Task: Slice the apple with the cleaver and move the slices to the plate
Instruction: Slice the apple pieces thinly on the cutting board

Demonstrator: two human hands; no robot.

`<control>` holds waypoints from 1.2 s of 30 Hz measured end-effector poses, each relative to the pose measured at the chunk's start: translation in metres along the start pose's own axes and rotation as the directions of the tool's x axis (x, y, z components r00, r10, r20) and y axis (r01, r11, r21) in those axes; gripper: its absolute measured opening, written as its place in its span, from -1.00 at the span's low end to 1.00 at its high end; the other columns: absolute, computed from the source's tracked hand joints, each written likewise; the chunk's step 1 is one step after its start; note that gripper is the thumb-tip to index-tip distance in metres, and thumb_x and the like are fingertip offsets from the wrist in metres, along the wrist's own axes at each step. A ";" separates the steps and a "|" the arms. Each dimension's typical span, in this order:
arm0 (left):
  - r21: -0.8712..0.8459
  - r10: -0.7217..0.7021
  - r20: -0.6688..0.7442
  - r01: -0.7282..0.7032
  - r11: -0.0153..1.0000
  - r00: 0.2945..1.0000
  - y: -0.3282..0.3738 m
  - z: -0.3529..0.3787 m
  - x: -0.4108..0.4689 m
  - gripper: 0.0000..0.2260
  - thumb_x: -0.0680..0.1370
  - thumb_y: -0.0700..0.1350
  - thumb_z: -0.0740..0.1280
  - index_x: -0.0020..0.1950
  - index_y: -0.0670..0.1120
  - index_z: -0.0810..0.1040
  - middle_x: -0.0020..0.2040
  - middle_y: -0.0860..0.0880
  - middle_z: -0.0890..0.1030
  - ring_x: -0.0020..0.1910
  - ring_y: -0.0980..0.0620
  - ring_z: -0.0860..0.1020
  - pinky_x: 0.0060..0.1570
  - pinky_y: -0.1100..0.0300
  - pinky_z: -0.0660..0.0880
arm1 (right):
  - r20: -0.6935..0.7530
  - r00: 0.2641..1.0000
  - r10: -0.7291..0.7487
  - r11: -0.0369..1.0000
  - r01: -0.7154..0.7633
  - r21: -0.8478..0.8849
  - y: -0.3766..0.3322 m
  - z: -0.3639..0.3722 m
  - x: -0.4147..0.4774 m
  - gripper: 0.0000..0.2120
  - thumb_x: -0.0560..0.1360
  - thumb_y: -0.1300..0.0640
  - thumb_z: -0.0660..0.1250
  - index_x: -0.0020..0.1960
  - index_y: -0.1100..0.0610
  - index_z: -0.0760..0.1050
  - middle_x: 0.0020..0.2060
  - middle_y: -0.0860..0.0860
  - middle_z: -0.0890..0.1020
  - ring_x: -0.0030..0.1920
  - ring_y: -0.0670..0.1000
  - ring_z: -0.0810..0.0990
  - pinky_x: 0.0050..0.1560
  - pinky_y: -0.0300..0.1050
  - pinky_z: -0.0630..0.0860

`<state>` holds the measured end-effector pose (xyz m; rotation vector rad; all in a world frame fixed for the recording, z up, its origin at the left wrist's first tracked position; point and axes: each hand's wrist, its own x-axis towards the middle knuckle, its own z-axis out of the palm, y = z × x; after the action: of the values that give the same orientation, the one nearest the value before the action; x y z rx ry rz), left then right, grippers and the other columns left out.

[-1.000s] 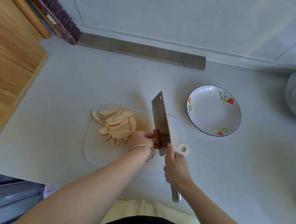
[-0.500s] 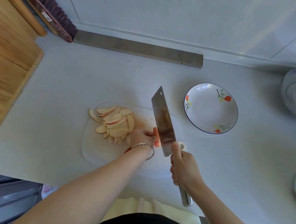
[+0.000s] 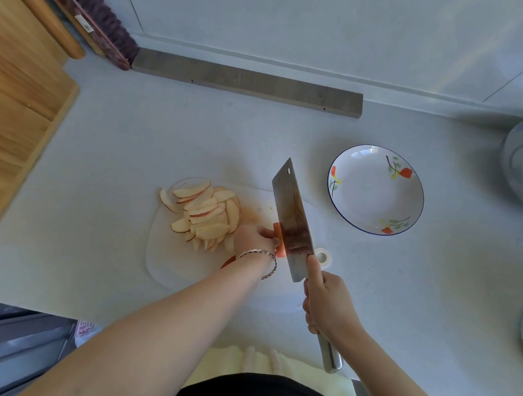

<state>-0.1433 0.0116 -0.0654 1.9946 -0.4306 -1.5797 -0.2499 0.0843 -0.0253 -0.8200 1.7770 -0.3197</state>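
Slicing's nearly done, I'd say; a pile of slices sits on the cutting board; left hand pinches a small apple piece against the cleaver; right hand is wrapped round its handle; the plate nearby holds nothing yet.

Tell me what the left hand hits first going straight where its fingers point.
The left hand already holds the apple piece; pushed on rightward, it likely meets the cleaver blade next.

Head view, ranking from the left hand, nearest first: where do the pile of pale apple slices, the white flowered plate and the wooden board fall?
1. Pile of pale apple slices: right beside the left hand, on its left.
2. White flowered plate: off to the right.
3. Wooden board: far left edge.
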 end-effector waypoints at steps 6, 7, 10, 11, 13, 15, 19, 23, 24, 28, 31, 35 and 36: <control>-0.006 -0.028 -0.023 0.028 1.000 0.999 0.001 -0.001 0.001 -0.69 0.42 -0.53 0.25 -0.38 -0.17 0.45 -0.30 -0.16 0.55 -0.31 -0.16 0.57 -0.08 -0.08 0.61 | 0.028 0.999 0.019 1.000 -0.019 0.017 0.002 -0.003 -0.005 -0.50 0.58 -0.19 -0.01 -0.35 0.16 0.20 -0.55 0.02 0.25 -0.63 -0.06 0.20 -0.55 -0.27 0.23; 0.003 -0.024 -0.031 0.024 1.000 0.999 0.000 -0.001 0.002 -0.70 0.42 -0.52 0.27 -0.38 -0.16 0.46 -0.28 -0.17 0.57 -0.25 -0.20 0.60 -0.05 -0.09 0.60 | 0.031 0.999 0.020 1.000 -0.020 0.014 0.004 -0.002 -0.007 -0.51 0.58 -0.19 -0.01 -0.34 0.16 0.20 -0.54 0.02 0.25 -0.62 -0.06 0.20 -0.54 -0.28 0.22; 0.030 -0.003 -0.037 0.004 1.000 0.999 -0.002 -0.001 0.003 -0.69 0.40 -0.50 0.31 -0.39 -0.13 0.48 -0.18 -0.22 0.61 -0.09 -0.27 0.63 -0.01 -0.13 0.59 | 0.030 0.999 0.014 1.000 -0.015 0.017 0.005 -0.002 -0.008 -0.52 0.58 -0.19 -0.02 -0.32 0.16 0.20 -0.54 0.02 0.24 -0.63 -0.07 0.19 -0.54 -0.27 0.21; 0.025 -0.004 -0.035 0.005 1.000 0.999 -0.002 -0.001 0.004 -0.69 0.40 -0.50 0.30 -0.39 -0.13 0.48 -0.21 -0.20 0.60 -0.09 -0.28 0.62 -0.02 -0.14 0.59 | 0.029 1.000 0.011 1.000 -0.011 0.014 0.003 -0.002 -0.005 -0.51 0.58 -0.19 -0.01 -0.33 0.16 0.21 -0.55 0.02 0.25 -0.64 -0.07 0.21 -0.55 -0.27 0.22; -0.003 -0.011 -0.019 0.011 1.000 1.000 -0.001 0.000 0.004 -0.69 0.42 -0.54 0.24 -0.38 -0.17 0.47 -0.28 -0.16 0.55 -0.18 -0.24 0.61 -0.12 -0.12 0.61 | 0.023 1.000 0.009 1.000 -0.009 0.004 0.001 -0.001 -0.001 -0.49 0.58 -0.20 -0.02 -0.34 0.17 0.23 -0.55 0.03 0.28 -0.64 -0.06 0.24 -0.56 -0.26 0.26; -0.048 -0.027 -0.010 0.026 0.998 1.000 0.000 0.001 0.003 -0.69 0.43 -0.56 0.17 -0.37 -0.21 0.45 -0.33 -0.13 0.51 -0.32 -0.16 0.55 -0.25 0.00 0.59 | 0.015 1.000 0.004 1.000 -0.004 0.008 -0.001 0.000 0.002 -0.48 0.58 -0.21 -0.02 -0.35 0.18 0.24 -0.55 0.03 0.30 -0.65 -0.05 0.26 -0.57 -0.26 0.28; -0.034 -0.045 -0.001 0.045 0.998 0.999 -0.004 0.005 0.002 -0.67 0.41 -0.56 0.21 -0.39 -0.18 0.47 -0.32 -0.13 0.54 -0.13 -0.29 0.61 -0.07 -0.20 0.58 | 0.008 1.000 0.003 1.000 -0.003 -0.011 0.006 0.000 -0.002 -0.49 0.58 -0.19 -0.03 -0.37 0.16 0.19 -0.58 0.01 0.27 -0.67 -0.08 0.24 -0.58 -0.27 0.26; -0.080 -0.056 0.048 0.059 0.995 0.997 -0.010 0.009 0.004 -0.66 0.41 -0.57 0.19 -0.40 -0.18 0.45 -0.30 -0.12 0.53 -0.07 -0.32 0.59 0.02 -0.23 0.54 | -0.013 1.000 -0.001 1.000 0.000 -0.022 0.009 0.001 0.003 -0.47 0.59 -0.19 -0.03 -0.41 0.15 0.16 -0.61 -0.02 0.25 -0.69 -0.08 0.23 -0.58 -0.26 0.26; -0.080 -0.052 0.038 0.055 0.995 0.998 -0.011 0.010 0.006 -0.66 0.41 -0.56 0.20 -0.40 -0.17 0.45 -0.31 -0.13 0.53 -0.08 -0.31 0.59 0.02 -0.20 0.54 | -0.024 1.000 -0.014 0.999 0.013 -0.030 0.010 0.003 0.008 -0.46 0.59 -0.19 -0.03 -0.42 0.14 0.15 -0.60 -0.01 0.25 -0.67 -0.06 0.24 -0.57 -0.25 0.26; -0.045 -0.042 0.006 0.042 0.998 0.999 -0.006 0.009 0.004 -0.68 0.43 -0.52 0.21 -0.38 -0.15 0.46 -0.33 -0.11 0.52 -0.19 -0.18 0.57 -0.01 -0.05 0.57 | -0.062 0.996 -0.067 0.997 0.065 -0.036 0.012 0.020 0.021 -0.46 0.57 -0.23 -0.02 -0.43 0.11 0.11 -0.56 0.01 0.24 -0.50 0.05 0.24 -0.35 -0.07 0.27; 0.072 0.026 -0.006 -0.025 0.997 1.000 -0.002 0.008 0.000 -0.76 0.41 -0.49 0.28 -0.32 -0.18 0.56 -0.37 -0.07 0.52 -0.24 -0.12 0.55 -0.05 0.04 0.57 | -0.077 0.996 -0.038 0.997 0.042 0.059 0.010 0.021 0.027 -0.46 0.58 -0.21 -0.02 -0.43 0.13 0.15 -0.60 -0.02 0.27 -0.53 0.04 0.28 -0.43 -0.12 0.30; 0.183 0.088 -0.005 -0.086 0.979 0.996 0.000 0.006 -0.006 -0.85 0.42 -0.40 0.35 -0.07 -0.26 0.64 -0.23 -0.09 0.58 -0.09 -0.18 0.59 0.10 -0.04 0.55 | -0.031 1.000 0.005 0.983 0.001 0.183 0.005 0.013 0.029 -0.48 0.59 -0.19 0.02 -0.40 0.14 0.16 -0.59 -0.02 0.23 -0.57 -0.01 0.20 -0.53 -0.26 0.20; 0.208 0.094 0.002 -0.092 0.974 0.996 0.001 0.005 -0.007 -0.87 0.42 -0.39 0.35 -0.11 -0.24 0.65 -0.25 -0.08 0.58 -0.08 -0.18 0.59 0.09 -0.05 0.55 | -0.022 1.000 0.006 0.983 -0.002 0.181 0.004 0.012 0.029 -0.48 0.59 -0.18 0.02 -0.41 0.13 0.18 -0.59 -0.02 0.22 -0.58 -0.01 0.20 -0.53 -0.26 0.20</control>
<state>-0.1500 0.0136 -0.0595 2.0999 -0.7015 -1.5210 -0.2450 0.0697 -0.0529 -0.6857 1.7408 -0.4823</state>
